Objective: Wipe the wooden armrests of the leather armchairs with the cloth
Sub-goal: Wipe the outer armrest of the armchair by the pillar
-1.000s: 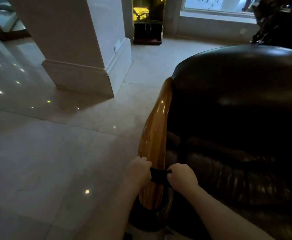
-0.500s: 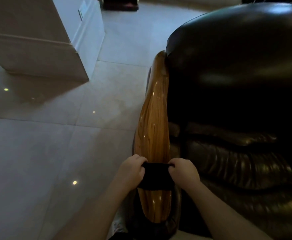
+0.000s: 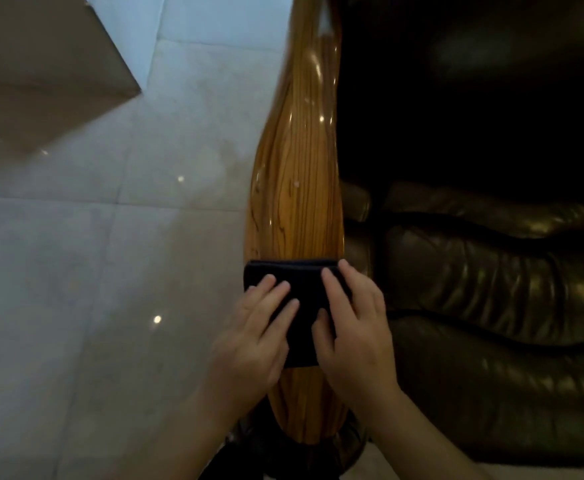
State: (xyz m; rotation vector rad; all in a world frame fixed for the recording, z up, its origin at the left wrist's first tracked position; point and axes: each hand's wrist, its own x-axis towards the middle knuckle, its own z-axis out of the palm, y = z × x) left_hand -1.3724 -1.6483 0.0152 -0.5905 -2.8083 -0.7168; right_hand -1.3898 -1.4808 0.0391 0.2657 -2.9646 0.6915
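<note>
the left hand [image 3: 249,344] and right hand [image 3: 356,337] lie flat, fingers straight, pressing a folded dark cloth [image 3: 294,289] onto the near part of the glossy wooden armrest [image 3: 294,188]. the armrest's long axis runs straight away from the person, narrowing toward its far end. dark leather armchair [image 3: 484,271] adjoins its right edge; pale tiled floor [image 3: 93,271] lies left. no writing shows.
</note>
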